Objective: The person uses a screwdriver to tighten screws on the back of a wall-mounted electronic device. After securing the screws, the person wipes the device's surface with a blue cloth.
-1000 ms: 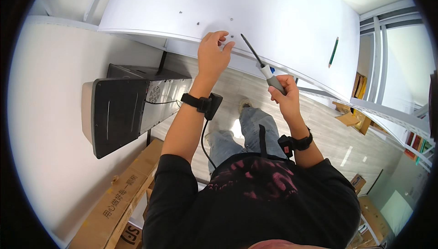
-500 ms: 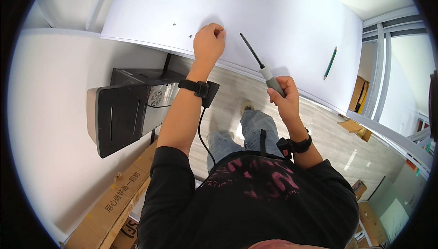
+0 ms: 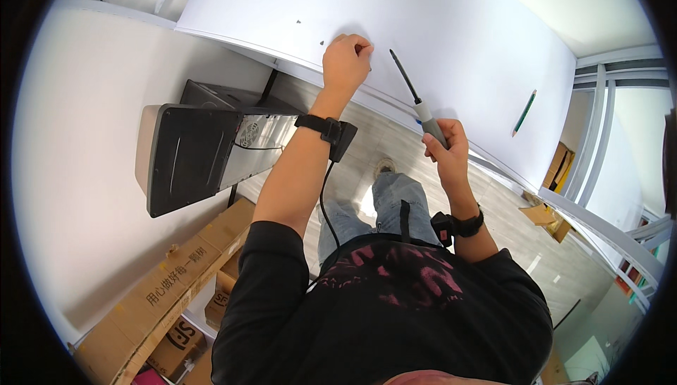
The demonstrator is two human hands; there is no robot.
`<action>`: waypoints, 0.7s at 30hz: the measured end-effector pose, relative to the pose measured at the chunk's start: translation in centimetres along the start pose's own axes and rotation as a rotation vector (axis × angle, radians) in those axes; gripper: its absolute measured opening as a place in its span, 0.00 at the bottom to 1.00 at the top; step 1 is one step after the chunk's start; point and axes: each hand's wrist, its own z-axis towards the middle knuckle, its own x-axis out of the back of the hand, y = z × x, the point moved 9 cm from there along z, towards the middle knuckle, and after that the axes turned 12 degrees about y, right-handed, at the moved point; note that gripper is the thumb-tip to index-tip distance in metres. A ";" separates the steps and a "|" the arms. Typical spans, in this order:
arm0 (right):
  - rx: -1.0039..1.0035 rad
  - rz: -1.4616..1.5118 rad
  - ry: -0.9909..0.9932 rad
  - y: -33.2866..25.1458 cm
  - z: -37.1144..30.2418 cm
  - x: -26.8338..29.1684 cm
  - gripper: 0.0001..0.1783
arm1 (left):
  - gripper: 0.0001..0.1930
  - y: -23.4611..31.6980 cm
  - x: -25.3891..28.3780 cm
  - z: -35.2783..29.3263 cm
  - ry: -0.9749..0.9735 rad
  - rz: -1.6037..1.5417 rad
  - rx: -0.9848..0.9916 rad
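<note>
Head view: screwdriver gripped in R hand, L hand curled over white tabletop.
Screwdriver [image 3: 422,109] is held by its handle in R hand [image 3: 449,142], w/ fingers & thumb wrapped round, prob. so the shaft is left free; tip is aimed fwd & left of that grip, over the tabletop [image 3: 479,46] (contact can't be told). L hand [image 3: 345,64] is set left of the tip, fingers curled in; whether anything small is pinched can't be told. 2 small dark bits [image 3: 322,43] are laid left of L hand, prob. kept within reach. Green pencil [image 3: 524,113] is left well right of R grip, prob. out of the way. Screwdriver: grey handle, paler collar, thin dark straight shaft, tilted.
</note>
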 end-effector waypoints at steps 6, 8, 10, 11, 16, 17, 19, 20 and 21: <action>0.019 0.007 -0.053 0.2 -0.8 -0.8 0.17 | 0.06 -3.0 0.7 -1.9 -0.212 -0.507 0.538; 0.041 0.003 -0.104 0.1 -1.2 -1.5 0.17 | 0.07 -3.4 1.5 -3.8 -0.265 -0.815 0.772; 0.061 0.012 -0.167 0.0 -1.9 -2.7 0.18 | 0.07 -4.1 2.7 -5.8 -0.304 -1.014 0.942; 0.058 0.003 -0.189 0.1 -2.1 -3.3 0.17 | 0.06 -4.3 3.5 -6.5 -0.294 -1.041 0.967; 0.112 -0.088 -0.310 0.4 -3.6 -6.7 0.18 | 0.05 -7.0 7.5 -9.4 -0.211 -1.210 0.991; 0.126 -0.113 -0.330 0.5 -3.9 -7.4 0.18 | 0.05 -7.7 8.3 -9.9 -0.176 -1.239 0.995; 0.157 -0.163 -0.373 0.6 -4.6 -8.7 0.17 | 0.06 -9.1 10.1 -11.0 -0.111 -1.295 1.003; 0.155 -0.178 -0.403 0.8 -5.0 -9.5 0.17 | 0.06 -10.0 11.0 -11.7 -0.083 -1.320 1.006; 0.154 -0.193 -0.430 1.1 -5.5 -10.2 0.17 | 0.06 -10.6 11.7 -12.3 -0.060 -1.348 1.007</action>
